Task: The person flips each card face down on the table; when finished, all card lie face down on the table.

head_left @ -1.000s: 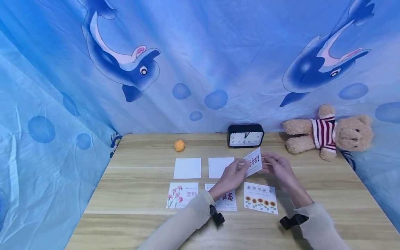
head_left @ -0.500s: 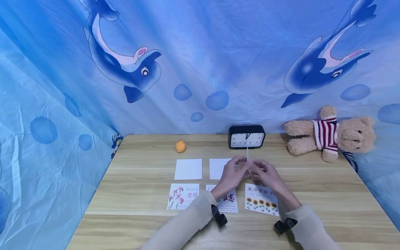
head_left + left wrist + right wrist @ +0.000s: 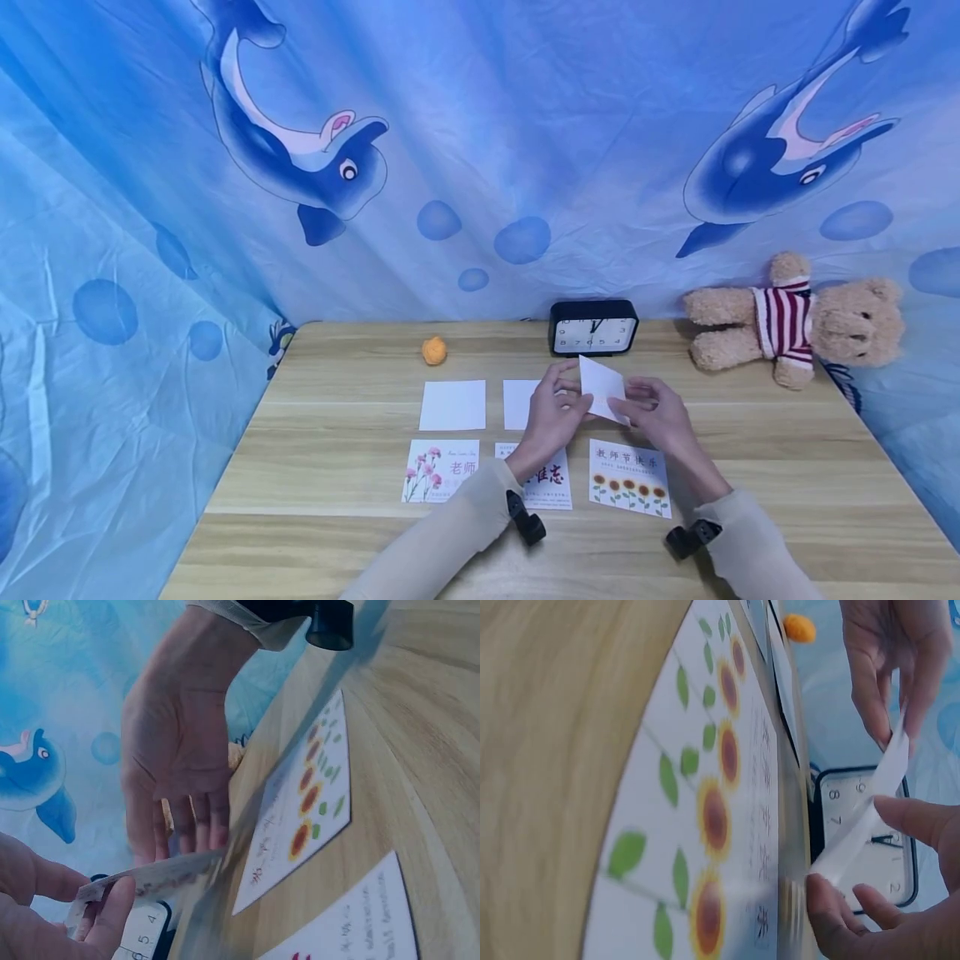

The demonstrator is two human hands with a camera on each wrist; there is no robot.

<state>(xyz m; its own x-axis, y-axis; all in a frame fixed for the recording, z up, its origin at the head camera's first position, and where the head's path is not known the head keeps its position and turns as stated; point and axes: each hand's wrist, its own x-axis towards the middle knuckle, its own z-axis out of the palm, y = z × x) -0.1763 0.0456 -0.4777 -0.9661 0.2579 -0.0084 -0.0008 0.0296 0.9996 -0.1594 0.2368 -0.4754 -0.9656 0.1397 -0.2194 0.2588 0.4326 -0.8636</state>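
Observation:
A small white card (image 3: 602, 387) is held up off the table between both hands, its blank face toward the head camera. My left hand (image 3: 551, 414) pinches its left edge between thumb and fingers. At the opposite edge my right hand (image 3: 663, 418) grips it, and the right wrist view shows that thumb and fingertips on the card. Printed lettering shows on its other face in the left wrist view. Below lie a sunflower card (image 3: 630, 479), a card with red lettering (image 3: 549, 482) partly under my left sleeve, and a pink flower card (image 3: 438, 467).
Two blank white cards, one on the left (image 3: 453, 405) and one partly behind my left hand (image 3: 517, 405), form a back row. Behind the hands stands a black clock (image 3: 594, 328). An orange ball (image 3: 433, 351) and a teddy bear (image 3: 787, 321) are near the curtain.
The held card showed its lettered face, then stood edge-on, and now its blank face shows. My right hand moved in to the card and took its right edge.

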